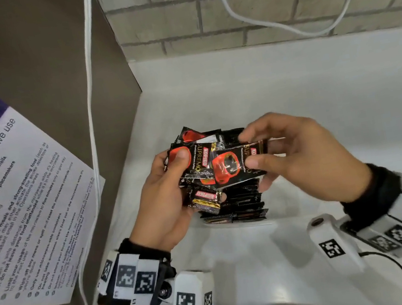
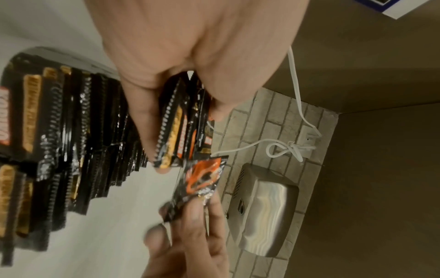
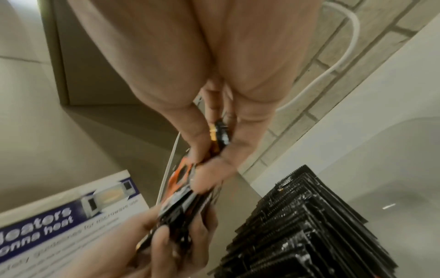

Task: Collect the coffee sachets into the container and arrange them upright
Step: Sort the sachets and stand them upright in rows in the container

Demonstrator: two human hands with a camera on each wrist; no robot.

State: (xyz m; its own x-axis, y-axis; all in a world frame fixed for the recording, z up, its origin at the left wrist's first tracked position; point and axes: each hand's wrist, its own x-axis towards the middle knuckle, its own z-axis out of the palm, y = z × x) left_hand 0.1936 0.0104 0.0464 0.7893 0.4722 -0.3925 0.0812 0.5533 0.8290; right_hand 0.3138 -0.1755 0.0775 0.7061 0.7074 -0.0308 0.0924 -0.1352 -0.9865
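Left hand (image 1: 165, 199) is gripping a fanned bundle of coffee sachets (image 1: 197, 169), thumb pressing on the top one, fingers curling underneath. Right hand (image 1: 300, 159) is pinching a single sachet (image 1: 234, 165) by its right end between thumb and forefinger, its other end overlapping the bundle; remaining fingers are hanging loosely bent. Both hands are hovering right above the container (image 1: 236, 224), a clear tub whose rim is barely showing. Inside it a packed row of sachets (image 1: 243, 201) is standing on edge, two rows visible in the left wrist view (image 2: 59, 131). The tub is sitting on a white counter (image 1: 316, 83) in a corner. Behind it a brick-pattern wall (image 1: 276, 4) is carrying a looping white cable (image 1: 279, 23). A brown panel (image 1: 30, 61) on the left is bearing a microwave notice (image 1: 16, 206). A steel appliance (image 2: 262, 210) is hanging on the brick wall.
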